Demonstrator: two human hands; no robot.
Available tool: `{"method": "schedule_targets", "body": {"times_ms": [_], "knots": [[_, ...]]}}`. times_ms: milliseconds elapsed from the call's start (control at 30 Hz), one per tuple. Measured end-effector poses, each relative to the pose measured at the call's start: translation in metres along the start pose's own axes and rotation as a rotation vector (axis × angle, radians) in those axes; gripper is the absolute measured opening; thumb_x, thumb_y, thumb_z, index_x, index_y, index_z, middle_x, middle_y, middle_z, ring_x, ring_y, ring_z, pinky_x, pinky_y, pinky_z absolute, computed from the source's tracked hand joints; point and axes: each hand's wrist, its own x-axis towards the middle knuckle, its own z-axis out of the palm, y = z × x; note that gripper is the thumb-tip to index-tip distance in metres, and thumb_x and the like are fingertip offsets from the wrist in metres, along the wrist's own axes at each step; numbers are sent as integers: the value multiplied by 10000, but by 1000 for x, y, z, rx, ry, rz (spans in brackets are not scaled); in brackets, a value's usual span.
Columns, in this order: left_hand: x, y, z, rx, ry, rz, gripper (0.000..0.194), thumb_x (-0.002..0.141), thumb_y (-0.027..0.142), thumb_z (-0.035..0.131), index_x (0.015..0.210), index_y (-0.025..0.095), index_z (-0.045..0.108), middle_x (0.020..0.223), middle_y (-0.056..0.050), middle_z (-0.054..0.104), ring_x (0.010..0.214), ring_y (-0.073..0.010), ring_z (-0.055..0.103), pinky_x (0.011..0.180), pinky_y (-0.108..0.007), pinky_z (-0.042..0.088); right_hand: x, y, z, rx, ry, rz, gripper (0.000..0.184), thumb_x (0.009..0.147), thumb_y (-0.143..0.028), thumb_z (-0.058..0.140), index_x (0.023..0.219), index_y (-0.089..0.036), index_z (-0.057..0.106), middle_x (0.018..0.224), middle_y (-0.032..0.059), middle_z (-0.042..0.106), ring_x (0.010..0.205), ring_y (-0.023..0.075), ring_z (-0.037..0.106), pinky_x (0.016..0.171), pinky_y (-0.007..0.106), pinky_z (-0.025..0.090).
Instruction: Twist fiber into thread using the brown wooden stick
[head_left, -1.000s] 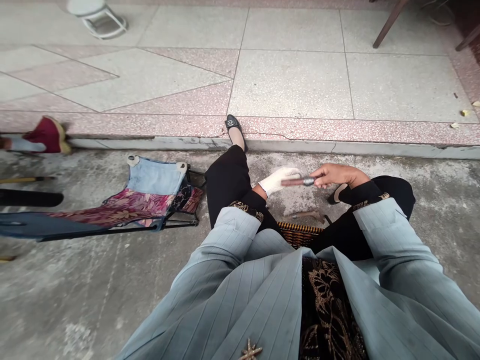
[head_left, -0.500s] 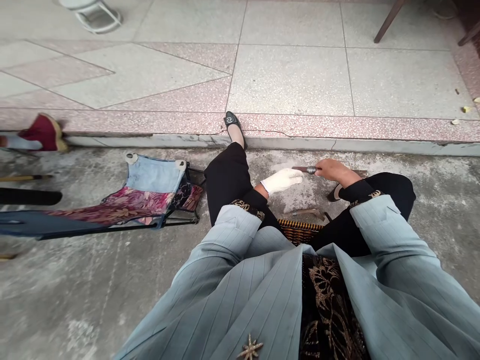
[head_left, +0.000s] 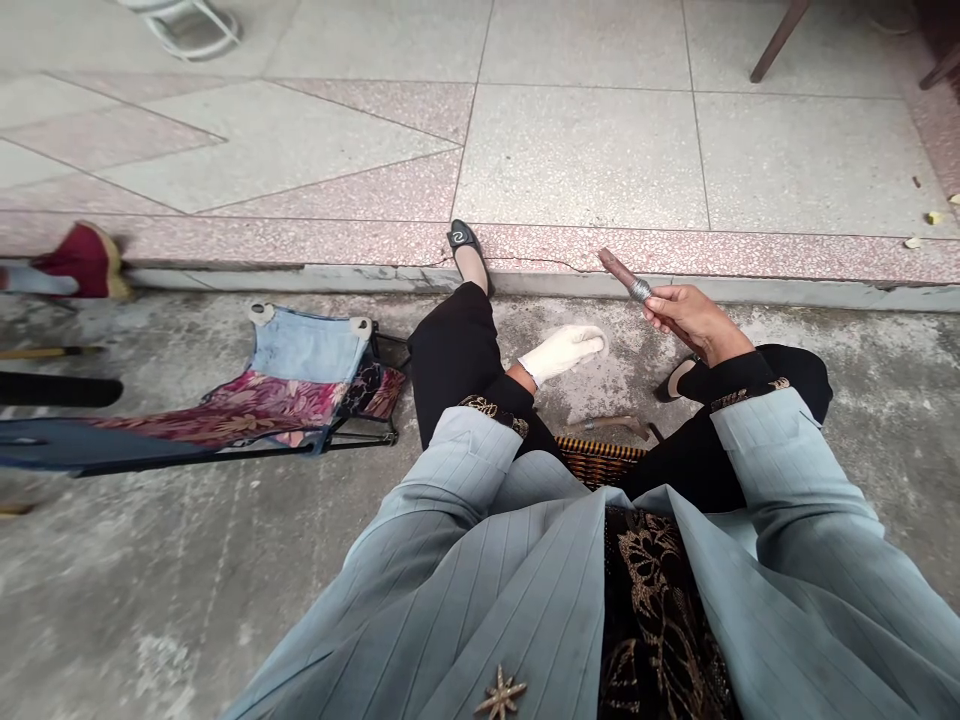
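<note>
My right hand (head_left: 694,318) is closed around a brown stick-like tool (head_left: 618,270), with silver wire wound round its middle. The tool's free end points up and left, over the raised floor's edge; the rest is hidden by my fingers. My left hand (head_left: 566,352), in a white glove, sits lower and to the left, fingers curled together with the thumb against them. What it holds, if anything, I cannot make out. The two hands are apart. Below them, a brown branch-like piece (head_left: 611,425) lies by the woven basket-like edge (head_left: 600,462) between my legs.
On the left stands a low folding chair (head_left: 307,350) with blue and floral fabric. Another person's red shoe (head_left: 86,262) is at the far left. A step edge (head_left: 360,280) runs across in front. A chair (head_left: 199,30) and a furniture leg (head_left: 780,40) stand beyond it.
My right hand has lifted and turned the wire-wound tool away from my left hand, its tip swinging from pointing left to pointing up-left. The gloved left hand has stayed almost in place.
</note>
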Motion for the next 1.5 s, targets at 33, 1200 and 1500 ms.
{"method": "schedule_targets", "body": {"times_ms": [33, 1200, 1500], "knots": [[0, 1, 1, 31, -3, -8, 304, 896, 422, 527, 851, 137, 624, 588, 31, 442, 487, -68, 390, 454, -182, 332, 3, 3, 1, -45, 27, 29, 326, 860, -484, 615, 948, -175, 670, 772, 51, 613, 627, 130, 497, 554, 260, 379], [2, -3, -1, 490, -25, 110, 366, 905, 433, 464, 916, 141, 684, 852, -34, 669, 795, -165, 582, 752, -256, 420, 7, 1, 16, -863, -273, 240, 210, 835, -303, 614, 905, -153, 743, 722, 92, 643, 602, 173, 518, 575, 316, 353], [1, -5, -1, 104, 10, 112, 362, 879, 479, 532, 908, 134, 641, 758, -28, 615, 656, -118, 531, 633, -240, 446, -11, -10, 4, -77, -638, 106, 466, 734, -451, 757, 1089, -150, 724, 718, -3, 640, 609, 108, 524, 571, 242, 388]]}}
